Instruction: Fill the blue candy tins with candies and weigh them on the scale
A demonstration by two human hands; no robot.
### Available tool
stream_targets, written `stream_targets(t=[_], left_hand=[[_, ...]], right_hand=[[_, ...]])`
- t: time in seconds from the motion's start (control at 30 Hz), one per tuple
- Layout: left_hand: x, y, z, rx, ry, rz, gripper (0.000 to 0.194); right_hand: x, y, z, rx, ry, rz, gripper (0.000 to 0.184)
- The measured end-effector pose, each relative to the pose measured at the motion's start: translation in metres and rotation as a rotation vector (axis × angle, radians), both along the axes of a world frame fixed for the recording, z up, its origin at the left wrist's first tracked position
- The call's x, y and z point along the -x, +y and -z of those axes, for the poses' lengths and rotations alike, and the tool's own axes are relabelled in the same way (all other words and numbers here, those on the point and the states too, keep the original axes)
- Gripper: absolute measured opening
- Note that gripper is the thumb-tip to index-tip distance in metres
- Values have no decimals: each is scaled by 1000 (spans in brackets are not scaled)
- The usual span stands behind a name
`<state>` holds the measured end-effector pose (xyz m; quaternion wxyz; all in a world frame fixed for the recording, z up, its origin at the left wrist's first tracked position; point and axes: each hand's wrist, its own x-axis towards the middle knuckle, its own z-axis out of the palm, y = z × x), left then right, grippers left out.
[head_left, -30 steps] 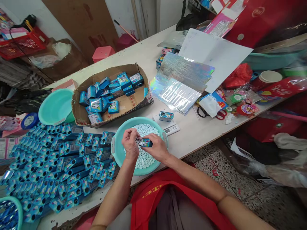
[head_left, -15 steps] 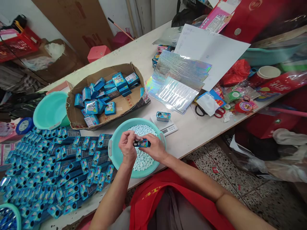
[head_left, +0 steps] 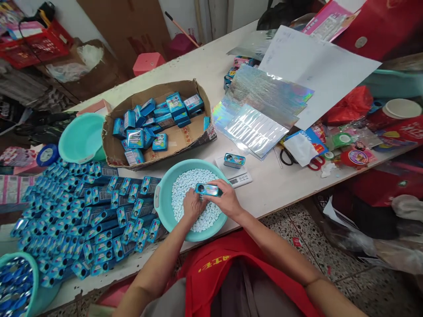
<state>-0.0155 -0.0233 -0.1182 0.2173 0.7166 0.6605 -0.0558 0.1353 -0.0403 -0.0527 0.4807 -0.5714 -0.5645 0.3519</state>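
Note:
My right hand [head_left: 227, 199] is closed on a small blue candy tin [head_left: 206, 189], held tilted above a turquoise basin [head_left: 165, 218] with its top and dark round hole facing up. Small white candies [head_left: 185, 176] fill much of the basin. My left hand [head_left: 194, 205] is down among these candies, just below the tin, its fingers curled into them and the tips hidden. Another blue tin [head_left: 234, 160] rests on a white digital scale [head_left: 243, 179] behind the basin's right rim.
Left of the basin stand many blue tins [head_left: 120, 215] in rows. Behind is a cardboard box [head_left: 165, 156] of blue tins. A turquoise tub [head_left: 81, 136] and a tub of shiny blue discs [head_left: 35, 281] stand left. Silver sheets [head_left: 257, 130] and scissors [head_left: 316, 163] lie right.
My left hand has gone from the tin's opening down into the candies. My right hand has raised and turned the tin slightly. The camera view has shifted left.

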Motion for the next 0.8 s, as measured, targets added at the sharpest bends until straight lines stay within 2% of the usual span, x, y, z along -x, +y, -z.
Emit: stream_targets(t=[0.07, 0.13, 0.2, 0.27, 0.3, 0.4, 0.47, 0.57, 0.73, 0.8], left_hand=[[6, 6, -2, 19, -222, -128, 24], [11, 11, -10, 68, -504, -352, 19], [13, 14, -23, 120, -844, -610, 25], [10, 14, -42, 134, -1171, -787, 31], [8, 14, -52, 125, -1309, -826, 32], [1, 15, -78, 46, -1612, -824, 27], [-1, 17, -88, -38, -1720, -815, 22], [-2, 22, -92, -138, -1773, -798, 18], [-1, 28, -93, -87, -1695, -905, 22], [-2, 29, -96, -74, -1696, -896, 22]], right_hand=[[-1, 1, 4, 9, -28, -1, 32], [-1, -1, 8, 11, -56, -25, 33], [1, -4, 10, 17, -88, -46, 33], [4, -7, 11, 26, -124, -60, 32], [7, -8, 11, 32, -147, -65, 32], [17, -9, 7, 54, -215, -101, 30], [23, -9, 1, 64, -233, -132, 29], [30, -8, -9, 51, -242, -125, 32], [29, -4, -14, 69, -276, -133, 31], [28, -2, -14, 82, -276, -136, 31]])
